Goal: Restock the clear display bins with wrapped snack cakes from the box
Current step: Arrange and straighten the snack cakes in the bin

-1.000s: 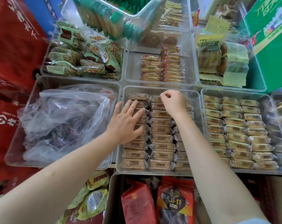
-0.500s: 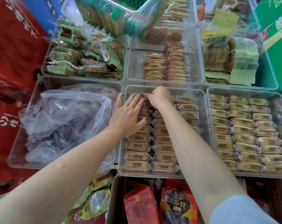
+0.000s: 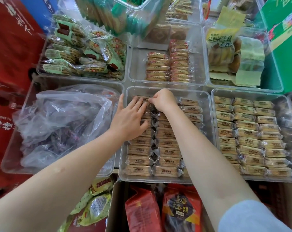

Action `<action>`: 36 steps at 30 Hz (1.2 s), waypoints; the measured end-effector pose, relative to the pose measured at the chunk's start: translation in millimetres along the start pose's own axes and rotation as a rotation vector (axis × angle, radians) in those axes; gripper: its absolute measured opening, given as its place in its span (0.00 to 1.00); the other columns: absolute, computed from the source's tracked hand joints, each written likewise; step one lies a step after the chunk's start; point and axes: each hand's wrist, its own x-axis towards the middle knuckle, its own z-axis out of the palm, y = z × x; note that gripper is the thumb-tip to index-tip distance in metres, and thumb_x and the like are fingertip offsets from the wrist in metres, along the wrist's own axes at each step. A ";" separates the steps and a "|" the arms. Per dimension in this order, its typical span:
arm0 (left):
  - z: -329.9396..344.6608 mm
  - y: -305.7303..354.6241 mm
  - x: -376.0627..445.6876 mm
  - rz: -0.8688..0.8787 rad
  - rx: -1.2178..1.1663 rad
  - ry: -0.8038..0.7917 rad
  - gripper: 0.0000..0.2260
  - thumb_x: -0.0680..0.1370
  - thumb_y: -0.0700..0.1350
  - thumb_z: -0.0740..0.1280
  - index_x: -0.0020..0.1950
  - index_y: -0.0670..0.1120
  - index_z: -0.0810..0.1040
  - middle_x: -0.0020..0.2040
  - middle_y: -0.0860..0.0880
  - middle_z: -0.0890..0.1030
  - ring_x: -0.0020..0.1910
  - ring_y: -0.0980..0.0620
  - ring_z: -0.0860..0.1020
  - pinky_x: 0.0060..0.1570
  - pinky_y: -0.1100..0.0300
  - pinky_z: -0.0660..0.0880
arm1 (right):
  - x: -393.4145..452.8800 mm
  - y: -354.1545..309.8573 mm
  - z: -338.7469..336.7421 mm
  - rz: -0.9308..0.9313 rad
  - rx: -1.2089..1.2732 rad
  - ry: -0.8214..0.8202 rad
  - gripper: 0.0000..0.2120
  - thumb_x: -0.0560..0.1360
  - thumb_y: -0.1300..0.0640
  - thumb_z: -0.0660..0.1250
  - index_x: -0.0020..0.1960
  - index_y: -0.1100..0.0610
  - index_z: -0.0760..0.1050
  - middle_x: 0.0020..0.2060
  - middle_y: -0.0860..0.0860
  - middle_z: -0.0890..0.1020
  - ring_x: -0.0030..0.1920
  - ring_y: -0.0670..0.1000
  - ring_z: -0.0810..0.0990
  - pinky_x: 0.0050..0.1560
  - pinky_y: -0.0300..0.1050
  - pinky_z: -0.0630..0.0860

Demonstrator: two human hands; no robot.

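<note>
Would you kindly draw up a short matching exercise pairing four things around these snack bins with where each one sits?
Things:
1. left hand
2. right hand
3. crumpled clear plastic bag
4. red snack pouches

Places:
A. filling the bin to the left of the middle bin
B. in the open box below the bins
C. fingers laid flat over the left column of snack cakes
D. curled at the far end of the middle bin, pinching a wrapper

Pairs: 1-C, 2-D, 3-A, 4-B
</note>
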 end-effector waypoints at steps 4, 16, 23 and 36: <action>-0.5 0.0 -0.3 -0.013 0.004 -0.010 0.33 0.80 0.64 0.47 0.83 0.50 0.55 0.82 0.49 0.57 0.82 0.47 0.50 0.76 0.36 0.38 | -1.7 2.9 7.6 -0.012 -0.010 0.030 0.14 0.80 0.46 0.65 0.51 0.54 0.85 0.46 0.53 0.85 0.50 0.57 0.82 0.46 0.45 0.72; -0.5 -0.7 0.4 -0.008 0.024 -0.025 0.32 0.81 0.63 0.47 0.83 0.50 0.54 0.82 0.47 0.59 0.81 0.48 0.55 0.76 0.36 0.37 | -15.0 3.3 12.8 -0.054 -0.038 0.155 0.14 0.79 0.45 0.66 0.51 0.55 0.83 0.46 0.51 0.84 0.47 0.54 0.81 0.41 0.45 0.73; -3.3 -2.5 -4.1 -0.008 -0.042 0.020 0.29 0.82 0.61 0.50 0.81 0.51 0.58 0.83 0.47 0.54 0.82 0.48 0.48 0.77 0.38 0.39 | -105.7 27.5 -9.0 -0.209 0.137 0.131 0.08 0.79 0.51 0.67 0.47 0.55 0.81 0.42 0.47 0.82 0.41 0.47 0.79 0.42 0.43 0.76; 25.4 29.4 -165.0 0.106 -0.107 0.024 0.27 0.83 0.58 0.48 0.76 0.49 0.71 0.78 0.49 0.68 0.80 0.49 0.54 0.77 0.43 0.43 | -204.0 52.4 53.0 -0.075 -0.133 -0.035 0.13 0.77 0.41 0.67 0.51 0.51 0.76 0.49 0.48 0.79 0.48 0.53 0.79 0.39 0.45 0.71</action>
